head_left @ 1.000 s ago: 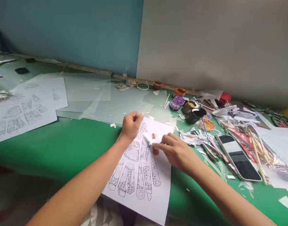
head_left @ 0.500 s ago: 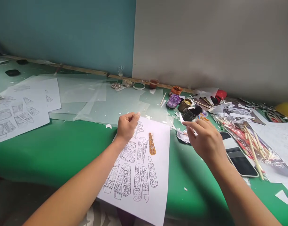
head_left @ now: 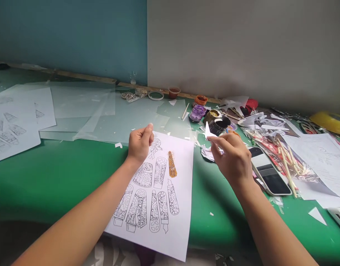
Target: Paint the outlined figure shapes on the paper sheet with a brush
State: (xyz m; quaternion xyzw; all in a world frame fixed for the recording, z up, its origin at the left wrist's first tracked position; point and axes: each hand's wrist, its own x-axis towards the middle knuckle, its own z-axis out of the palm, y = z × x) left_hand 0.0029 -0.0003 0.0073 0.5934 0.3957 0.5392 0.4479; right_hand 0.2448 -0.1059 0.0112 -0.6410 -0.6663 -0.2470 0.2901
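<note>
My left hand (head_left: 141,143) is curled closed at the upper left edge of the printed sheet (head_left: 182,236); whatever its fingers hold, if anything, is hidden. Between the thumb and fingers of my right hand (head_left: 232,159) is a small white pointed scrap of paper (head_left: 207,130), raised near the paint jars. The sheet carries black line drawings of patterned shapes. On its right part lies a narrow orange-brown cut-out piece (head_left: 172,165). Just beyond my right fingers stands an open jar of black paint (head_left: 218,126). Crumpled white paper (head_left: 207,153) lies below that hand.
A purple paint jar (head_left: 197,113) and an orange one (head_left: 200,100) stand behind. Clear plastic sheets (head_left: 125,118) cover the back of the green table (head_left: 83,177). At right are a phone (head_left: 272,177), wooden sticks (head_left: 286,170) and paper scraps. More drawings (head_left: 22,122) lie left.
The view has shifted slightly, so things sit farther left. My right hand has tilted, and more of the white scrap shows. The left hand stays closed by the sheet.
</note>
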